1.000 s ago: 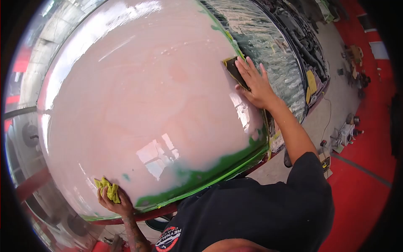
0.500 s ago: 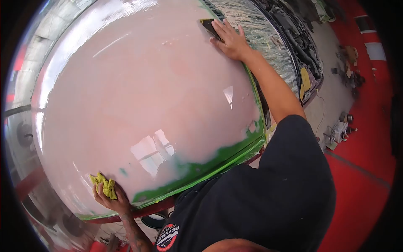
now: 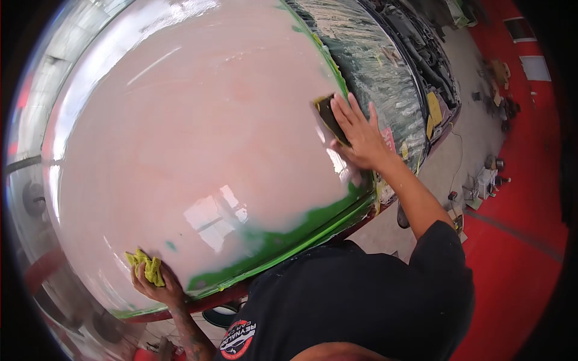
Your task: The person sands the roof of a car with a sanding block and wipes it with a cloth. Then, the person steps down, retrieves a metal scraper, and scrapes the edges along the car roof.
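A car roof (image 3: 180, 132) with a wet, pinkish, glossy surface spreads in front of me, green showing along its near edge. My right hand (image 3: 364, 141) lies with fingers stretched over a dark sanding pad (image 3: 331, 120) with a yellowish edge, pressing it against the roof by the windshield-side border. Its thumb and fingers cover part of the pad. At the lower left, my left hand (image 3: 158, 287) rests on the roof, fingers closed around a crumpled yellow cloth (image 3: 144, 266).
Wet plastic sheeting (image 3: 376, 78) covers the windshield area, edged by green tape (image 3: 331, 60). Beyond lies the exposed engine bay (image 3: 430, 60). A dark bucket (image 3: 221, 316) stands below the near edge. Assorted items (image 3: 484, 180) sit on the grey and red floor to the right.
My right hand has slid the sanding pad along the roof's edge toward my body and slightly right. The left hand and yellow cloth have stayed nearly in place.
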A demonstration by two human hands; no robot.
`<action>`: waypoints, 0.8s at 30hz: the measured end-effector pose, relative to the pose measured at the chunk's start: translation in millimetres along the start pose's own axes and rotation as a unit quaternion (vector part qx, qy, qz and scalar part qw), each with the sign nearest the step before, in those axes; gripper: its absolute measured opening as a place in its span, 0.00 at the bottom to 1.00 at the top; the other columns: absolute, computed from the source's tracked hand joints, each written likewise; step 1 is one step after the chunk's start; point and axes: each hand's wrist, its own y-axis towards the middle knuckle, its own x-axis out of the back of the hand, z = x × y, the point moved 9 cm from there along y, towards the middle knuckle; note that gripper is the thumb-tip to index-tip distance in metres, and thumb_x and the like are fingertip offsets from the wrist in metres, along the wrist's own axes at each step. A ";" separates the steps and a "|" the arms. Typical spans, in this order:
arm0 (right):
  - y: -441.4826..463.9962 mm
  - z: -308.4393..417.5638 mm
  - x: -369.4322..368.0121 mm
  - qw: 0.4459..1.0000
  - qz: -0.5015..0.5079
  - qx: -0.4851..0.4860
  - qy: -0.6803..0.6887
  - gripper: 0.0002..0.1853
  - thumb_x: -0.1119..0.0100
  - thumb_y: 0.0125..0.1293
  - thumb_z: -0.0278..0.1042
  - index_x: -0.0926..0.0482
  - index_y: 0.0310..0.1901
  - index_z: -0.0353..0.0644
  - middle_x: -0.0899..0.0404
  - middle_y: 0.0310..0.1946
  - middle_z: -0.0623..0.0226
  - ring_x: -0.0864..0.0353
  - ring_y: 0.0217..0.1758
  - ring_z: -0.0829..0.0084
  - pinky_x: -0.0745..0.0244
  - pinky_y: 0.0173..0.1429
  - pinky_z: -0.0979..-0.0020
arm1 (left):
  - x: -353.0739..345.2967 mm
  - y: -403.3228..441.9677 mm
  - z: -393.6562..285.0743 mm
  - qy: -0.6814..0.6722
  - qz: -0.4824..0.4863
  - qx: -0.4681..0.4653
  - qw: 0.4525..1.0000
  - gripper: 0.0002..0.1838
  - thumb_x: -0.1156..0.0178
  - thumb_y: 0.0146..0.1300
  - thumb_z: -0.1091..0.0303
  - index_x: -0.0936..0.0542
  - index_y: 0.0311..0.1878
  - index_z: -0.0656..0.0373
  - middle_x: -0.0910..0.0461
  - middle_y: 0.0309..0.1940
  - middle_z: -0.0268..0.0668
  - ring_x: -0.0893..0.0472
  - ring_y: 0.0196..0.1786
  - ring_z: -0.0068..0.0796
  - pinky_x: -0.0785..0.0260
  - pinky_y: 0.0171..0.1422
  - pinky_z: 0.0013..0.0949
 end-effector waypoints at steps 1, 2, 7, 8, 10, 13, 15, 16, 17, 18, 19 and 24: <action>41.4 -4.2 3.6 1.000 -0.016 0.015 -0.010 0.45 0.61 0.72 0.73 0.55 0.82 0.54 0.56 0.83 0.63 0.59 0.85 0.49 0.68 0.79 0.30 | -0.2 0.6 0.2 -0.002 0.003 0.002 1.000 0.20 0.34 0.61 0.69 0.22 0.56 0.62 0.28 0.63 0.52 0.30 0.66 0.54 0.40 0.71 0.53; 83.3 -9.4 6.6 1.000 -0.015 0.014 -0.012 0.45 0.62 0.72 0.73 0.55 0.82 0.57 0.56 0.83 0.64 0.59 0.85 0.50 0.68 0.79 0.30 | -0.3 0.8 0.2 0.000 0.000 0.005 1.000 0.20 0.34 0.61 0.69 0.22 0.56 0.62 0.28 0.63 0.52 0.30 0.66 0.54 0.40 0.71 0.53; 285.7 -31.2 20.1 0.998 0.009 -0.044 -0.038 0.41 0.65 0.75 0.72 0.55 0.82 0.61 0.57 0.84 0.67 0.58 0.86 0.55 0.69 0.81 0.35 | -0.3 -0.4 1.1 0.003 0.001 0.008 1.000 0.21 0.34 0.59 0.70 0.23 0.57 0.61 0.28 0.63 0.52 0.30 0.67 0.54 0.40 0.72 0.53; 297.2 -17.7 29.0 0.998 0.009 -0.042 -0.037 0.41 0.65 0.75 0.72 0.55 0.82 0.61 0.57 0.84 0.67 0.58 0.86 0.55 0.69 0.81 0.35 | 1.3 -0.8 1.6 0.005 0.001 0.009 1.000 0.21 0.34 0.59 0.70 0.23 0.57 0.61 0.28 0.63 0.52 0.30 0.67 0.54 0.40 0.72 0.53; 312.7 -10.2 50.8 0.995 -0.001 -0.099 0.024 0.40 0.63 0.77 0.61 0.46 0.78 0.36 0.50 0.80 0.49 0.50 0.83 0.57 0.55 0.84 0.58 | 0.2 -0.6 1.3 -0.006 -0.001 0.009 1.000 0.22 0.33 0.59 0.70 0.23 0.57 0.61 0.29 0.64 0.52 0.31 0.68 0.54 0.40 0.72 0.53; 311.1 -14.4 -2.7 0.980 -0.133 0.052 0.135 0.40 0.65 0.76 0.69 0.55 0.82 0.61 0.58 0.84 0.66 0.57 0.86 0.58 0.65 0.83 0.40 | 1.8 -0.3 -0.6 -0.012 -0.005 0.015 1.000 0.22 0.33 0.59 0.70 0.23 0.57 0.60 0.28 0.63 0.52 0.31 0.68 0.55 0.40 0.72 0.54; 230.3 24.0 12.4 0.991 -0.073 0.083 0.070 0.38 0.65 0.77 0.67 0.53 0.82 0.59 0.58 0.84 0.62 0.58 0.86 0.59 0.62 0.84 0.44 | 2.4 1.0 -3.1 -0.008 -0.008 0.013 1.000 0.22 0.33 0.59 0.69 0.23 0.57 0.60 0.28 0.63 0.52 0.30 0.68 0.55 0.40 0.72 0.54; 183.3 42.6 16.2 0.993 -0.043 0.096 0.051 0.39 0.64 0.76 0.67 0.53 0.82 0.58 0.57 0.83 0.61 0.58 0.86 0.59 0.62 0.84 0.44 | 3.2 1.4 -4.6 -0.003 -0.007 0.006 1.000 0.22 0.33 0.59 0.69 0.23 0.57 0.60 0.28 0.63 0.52 0.30 0.67 0.55 0.40 0.71 0.54; 136.1 57.2 15.0 0.994 -0.028 0.104 0.019 0.39 0.62 0.75 0.68 0.50 0.81 0.58 0.56 0.83 0.60 0.57 0.85 0.57 0.61 0.83 0.42 | 3.1 1.4 -4.0 -0.002 -0.006 0.007 1.000 0.22 0.33 0.59 0.69 0.23 0.57 0.60 0.28 0.63 0.52 0.30 0.67 0.55 0.40 0.71 0.54; 87.6 70.5 13.3 0.994 -0.011 0.110 0.008 0.39 0.60 0.74 0.68 0.47 0.80 0.58 0.54 0.83 0.60 0.56 0.85 0.56 0.61 0.82 0.39 | 3.4 1.2 -4.0 -0.001 -0.008 0.001 1.000 0.22 0.32 0.59 0.69 0.23 0.57 0.60 0.28 0.62 0.52 0.30 0.67 0.55 0.40 0.71 0.54; 39.7 83.0 10.0 0.993 0.002 0.118 0.024 0.38 0.58 0.73 0.69 0.43 0.79 0.60 0.53 0.82 0.59 0.56 0.85 0.55 0.61 0.80 0.35 | 3.6 0.7 -4.3 0.001 -0.011 -0.004 1.000 0.22 0.32 0.59 0.69 0.23 0.57 0.60 0.27 0.62 0.52 0.30 0.67 0.55 0.40 0.71 0.54; -87.6 101.6 -10.5 0.985 0.053 0.150 0.067 0.38 0.54 0.71 0.69 0.40 0.78 0.64 0.52 0.82 0.62 0.53 0.84 0.54 0.60 0.78 0.29 | 2.6 1.2 -3.3 0.001 -0.007 -0.002 1.000 0.22 0.32 0.59 0.68 0.23 0.56 0.60 0.27 0.63 0.51 0.29 0.66 0.56 0.40 0.71 0.54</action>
